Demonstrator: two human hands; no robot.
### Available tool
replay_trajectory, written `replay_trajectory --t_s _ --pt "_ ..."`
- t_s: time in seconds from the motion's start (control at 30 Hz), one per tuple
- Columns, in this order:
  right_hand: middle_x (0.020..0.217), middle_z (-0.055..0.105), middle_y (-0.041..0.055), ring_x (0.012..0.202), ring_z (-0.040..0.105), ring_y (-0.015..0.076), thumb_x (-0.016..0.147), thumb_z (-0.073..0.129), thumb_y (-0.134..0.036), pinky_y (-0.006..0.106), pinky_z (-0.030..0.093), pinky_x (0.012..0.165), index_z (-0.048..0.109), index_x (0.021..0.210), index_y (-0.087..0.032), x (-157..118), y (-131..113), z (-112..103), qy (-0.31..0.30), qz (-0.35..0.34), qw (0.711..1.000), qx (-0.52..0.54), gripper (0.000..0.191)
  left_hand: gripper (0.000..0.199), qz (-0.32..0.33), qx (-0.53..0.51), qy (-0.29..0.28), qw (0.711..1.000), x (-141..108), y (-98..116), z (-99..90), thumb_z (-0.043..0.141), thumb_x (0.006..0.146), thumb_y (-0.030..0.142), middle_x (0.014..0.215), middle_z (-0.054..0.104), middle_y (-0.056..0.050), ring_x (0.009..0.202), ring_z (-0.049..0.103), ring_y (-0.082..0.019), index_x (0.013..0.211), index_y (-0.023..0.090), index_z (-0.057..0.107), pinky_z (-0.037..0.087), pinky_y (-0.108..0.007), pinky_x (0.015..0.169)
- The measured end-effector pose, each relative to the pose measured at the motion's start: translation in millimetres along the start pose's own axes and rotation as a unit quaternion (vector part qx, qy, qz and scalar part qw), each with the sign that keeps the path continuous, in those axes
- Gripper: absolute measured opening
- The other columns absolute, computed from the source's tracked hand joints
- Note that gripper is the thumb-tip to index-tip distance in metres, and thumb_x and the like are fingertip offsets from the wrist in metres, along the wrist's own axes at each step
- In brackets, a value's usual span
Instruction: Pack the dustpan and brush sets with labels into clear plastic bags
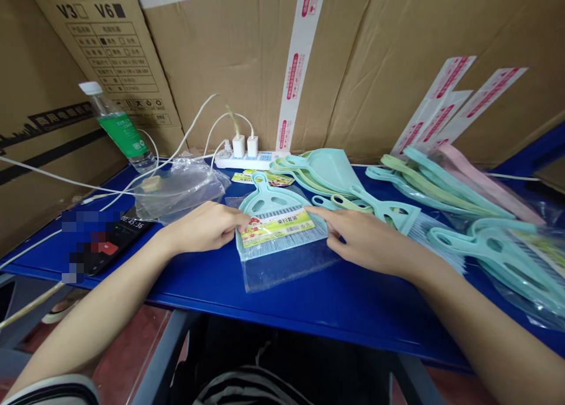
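Observation:
A light blue dustpan point(261, 203) lies on a clear plastic bag point(273, 272) near the table's middle, its handle pointing away. Over it is a brush with grey-blue bristles point(286, 240) and a yellow-green label card point(278, 227). My left hand point(203, 225) is closed at the left edge of this dustpan set, index fingertip by the card. At the right edge, my right hand point(366, 237) reaches with its index finger stretched out, thumb apart and other fingers curled. Whether the set is inside the bag is unclear.
More dustpans point(333, 168) and brushes lie behind and right, in blue, green and pink point(489, 184). At the left are a bottle point(121, 131), crumpled plastic point(180, 184) and a phone point(117, 243). Behind are a power strip point(269, 158), white cables and cardboard point(238, 52).

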State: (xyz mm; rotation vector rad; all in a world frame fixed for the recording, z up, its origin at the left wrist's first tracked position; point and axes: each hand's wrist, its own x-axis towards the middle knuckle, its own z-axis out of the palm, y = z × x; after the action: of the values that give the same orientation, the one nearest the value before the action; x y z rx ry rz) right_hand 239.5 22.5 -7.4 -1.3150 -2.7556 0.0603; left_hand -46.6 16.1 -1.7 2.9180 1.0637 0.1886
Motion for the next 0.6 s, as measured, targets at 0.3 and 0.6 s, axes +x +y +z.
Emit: replay_trajectory --t_s 0.3,0.6 --pt "0.066 0.062 0.0036 0.063 0.058 0.0215 0.078 0.039 -0.010 0.030 0.037 0.056 0.054 0.133 -0.017 0.6 -2.2 -1.0 -0.027 0.023 0.999 0.006 0.058 0.023 0.003 -0.004 0.004 1.000 0.1 0.8 -0.1 0.038 0.072 0.004 0.069 0.064 0.001 0.056 0.054 -0.012 0.075 0.020 0.054 0.035 -0.024 0.054" --pt "0.070 0.064 0.0050 0.066 0.059 0.0220 0.079 0.038 -0.010 0.030 0.036 0.057 0.054 0.133 -0.017 1.1 -2.5 -2.0 -0.042 0.029 0.999 0.000 0.057 0.023 -0.001 0.001 -0.004 1.000 -0.4 0.8 0.3 0.039 0.071 0.004 0.070 0.065 0.001 0.056 0.055 -0.013 0.076 0.020 0.055 0.034 -0.025 0.053"
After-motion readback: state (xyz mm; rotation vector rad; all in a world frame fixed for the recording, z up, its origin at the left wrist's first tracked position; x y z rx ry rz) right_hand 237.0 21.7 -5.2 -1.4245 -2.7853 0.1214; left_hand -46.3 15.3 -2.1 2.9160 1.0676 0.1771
